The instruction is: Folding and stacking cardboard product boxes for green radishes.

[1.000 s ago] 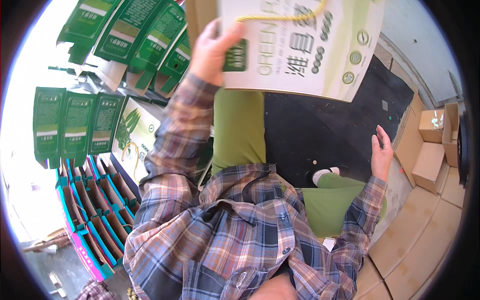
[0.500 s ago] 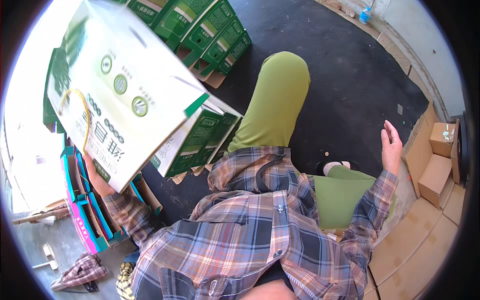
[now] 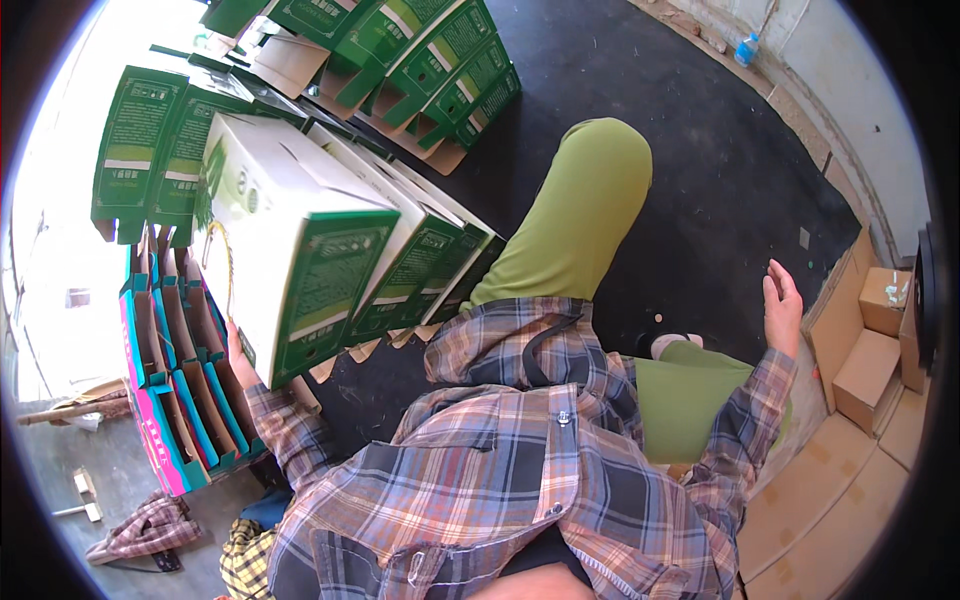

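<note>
A white and green carton [image 3: 300, 230] with a yellow cord handle stands upright at the left, at the near end of a row of similar cartons [image 3: 425, 265]. My left hand [image 3: 240, 358] grips its lower left edge; the fingers are partly hidden by the carton. Over on the right, my right hand [image 3: 783, 312] hangs above the black mat with nothing in it, its fingers stretched out.
Stacked green cartons [image 3: 440, 85] stand at the far left, flaps loose. Beside my left arm are pink and blue open boxes [image 3: 190, 400]. Brown cardboard boxes [image 3: 865, 375] line the right side. A black mat [image 3: 720, 190] covers the floor, with a blue bottle [image 3: 746, 50] beyond it.
The carton in my left hand has swung down and turned upright against the row, so its green side now faces me. My right hand has stayed nearly where it was.
</note>
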{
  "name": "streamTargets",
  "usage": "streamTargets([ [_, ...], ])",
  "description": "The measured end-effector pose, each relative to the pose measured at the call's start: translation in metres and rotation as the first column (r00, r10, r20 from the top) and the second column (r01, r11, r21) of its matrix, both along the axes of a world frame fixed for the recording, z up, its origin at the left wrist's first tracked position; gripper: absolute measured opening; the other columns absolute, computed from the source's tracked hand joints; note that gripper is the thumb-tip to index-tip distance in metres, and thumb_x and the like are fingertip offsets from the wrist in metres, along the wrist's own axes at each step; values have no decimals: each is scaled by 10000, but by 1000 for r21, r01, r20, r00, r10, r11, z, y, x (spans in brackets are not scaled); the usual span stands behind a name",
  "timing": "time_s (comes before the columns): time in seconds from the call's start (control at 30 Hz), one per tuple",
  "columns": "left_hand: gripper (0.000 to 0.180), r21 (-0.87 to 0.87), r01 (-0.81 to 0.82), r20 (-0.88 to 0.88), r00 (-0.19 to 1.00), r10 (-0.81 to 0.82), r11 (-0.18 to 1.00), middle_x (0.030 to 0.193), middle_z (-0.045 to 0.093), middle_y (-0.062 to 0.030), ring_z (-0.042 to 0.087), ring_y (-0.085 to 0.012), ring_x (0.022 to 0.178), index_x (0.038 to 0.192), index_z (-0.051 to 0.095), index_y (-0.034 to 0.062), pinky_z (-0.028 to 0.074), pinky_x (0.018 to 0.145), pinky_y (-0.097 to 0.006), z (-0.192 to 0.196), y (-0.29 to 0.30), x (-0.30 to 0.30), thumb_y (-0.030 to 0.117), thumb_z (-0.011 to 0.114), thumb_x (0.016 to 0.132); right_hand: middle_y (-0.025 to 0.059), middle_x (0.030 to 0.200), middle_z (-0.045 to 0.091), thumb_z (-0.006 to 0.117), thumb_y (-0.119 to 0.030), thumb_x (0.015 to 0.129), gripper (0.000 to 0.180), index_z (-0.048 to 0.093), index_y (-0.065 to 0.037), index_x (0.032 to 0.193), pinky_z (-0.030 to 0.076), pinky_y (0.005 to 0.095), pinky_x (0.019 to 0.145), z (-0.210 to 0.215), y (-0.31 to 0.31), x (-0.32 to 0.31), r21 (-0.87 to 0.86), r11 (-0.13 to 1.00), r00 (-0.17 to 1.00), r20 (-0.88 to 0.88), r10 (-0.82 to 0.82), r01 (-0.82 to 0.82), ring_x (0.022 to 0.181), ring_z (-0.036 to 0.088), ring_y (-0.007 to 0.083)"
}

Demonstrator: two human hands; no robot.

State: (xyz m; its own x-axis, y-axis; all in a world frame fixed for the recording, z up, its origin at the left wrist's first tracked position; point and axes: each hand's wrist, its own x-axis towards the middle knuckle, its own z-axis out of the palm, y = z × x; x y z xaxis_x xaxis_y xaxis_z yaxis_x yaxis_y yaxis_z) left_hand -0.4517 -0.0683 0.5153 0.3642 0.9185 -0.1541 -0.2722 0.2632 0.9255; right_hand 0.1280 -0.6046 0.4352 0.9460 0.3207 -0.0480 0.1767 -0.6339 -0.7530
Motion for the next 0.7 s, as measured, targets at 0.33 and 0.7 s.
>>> streamTargets([
  [0.33, 477, 20, -8, -97, 995, 10, 1000, 1191, 579, -148, 601, -237, 1029, 1277, 442, -27, 464, 906, -341, 2, 3, 33, 332, 427, 963, 152, 1201, 581, 534, -134, 899, 364, 529, -13, 1242, 422, 299, 949, -3, -3, 2, -64, 998, 1000, -3, 12, -12, 1116, 554, 208],
  [0.7, 482, 67, -49, -236, 970, 63, 997, 1156, 593, -154, 640, -224, 921, 1264, 457, -19, 517, 813, -319, 7, 24, 49, 346, 471, 949, 163, 1213, 572, 530, -130, 903, 370, 517, -6, 1252, 413, 305, 961, 1, 3, -2, -53, 999, 999, -42, -4, 2, 1133, 546, 218],
])
